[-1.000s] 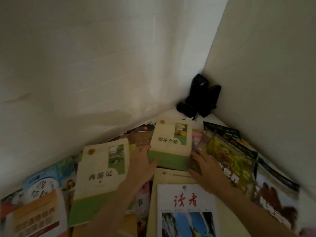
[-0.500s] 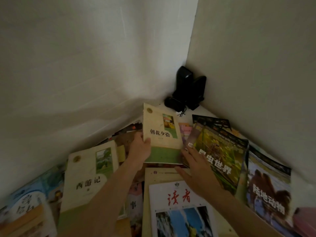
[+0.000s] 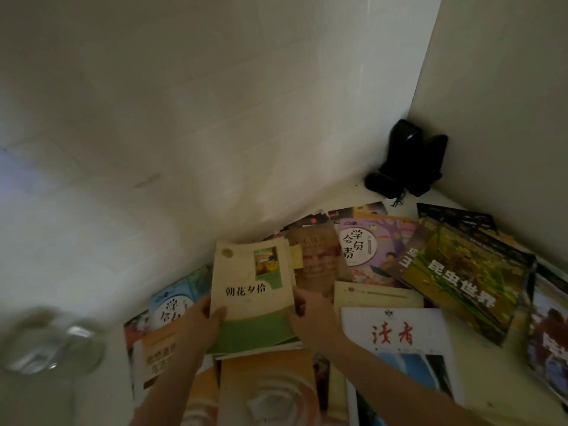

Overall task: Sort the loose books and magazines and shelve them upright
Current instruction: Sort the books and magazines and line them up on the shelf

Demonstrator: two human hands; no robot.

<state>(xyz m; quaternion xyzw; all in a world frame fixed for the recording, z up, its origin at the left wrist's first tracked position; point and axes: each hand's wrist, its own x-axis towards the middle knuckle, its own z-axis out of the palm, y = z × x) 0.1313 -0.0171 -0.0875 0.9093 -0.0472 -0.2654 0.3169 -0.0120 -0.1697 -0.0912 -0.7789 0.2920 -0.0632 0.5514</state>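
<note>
朝花夕拾 on the cream-and-green book (image 3: 252, 299) — 读者 on the white magazine (image 3: 396, 336) — 昆虫世界 on the green insect book (image 3: 461, 281)

White surface (image 3: 362, 195) runs into the corner, and it's buried under loose books and magazines (image 3: 372, 253) lying flat and overlapping. Back in the corner stands a black device (image 3: 405, 161); a blurred, round, clear object (image 3: 52, 342) sits far left.

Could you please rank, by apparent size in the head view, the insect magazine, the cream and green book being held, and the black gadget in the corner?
1. Insect magazine, largest.
2. Cream and green book, slightly smaller, though nearer the camera.
3. Black gadget, smallest, but farthest away.
</note>
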